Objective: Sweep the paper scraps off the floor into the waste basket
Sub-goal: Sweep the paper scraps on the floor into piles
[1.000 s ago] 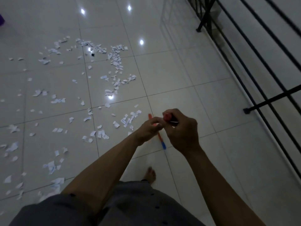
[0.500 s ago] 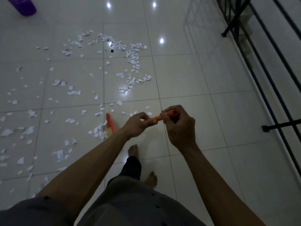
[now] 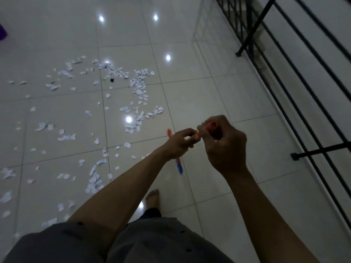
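head: scraps (image 3: 139, 86) (white) beyond left hand (image 3: 180, 143)

Scraps (image 3: 136, 86) are all over the floor (image 3: 209, 103), ahead and off to the left, with some right beside the left arm. The left hand (image 3: 180, 144) and right hand (image 3: 226, 147) meet mid-view on the stick (image 3: 179, 166), right one at its top end. A foot (image 3: 152, 198) is below them, the railing (image 3: 322, 150) runs down the right, and the basket (image 3: 2, 34) is at the far left edge.
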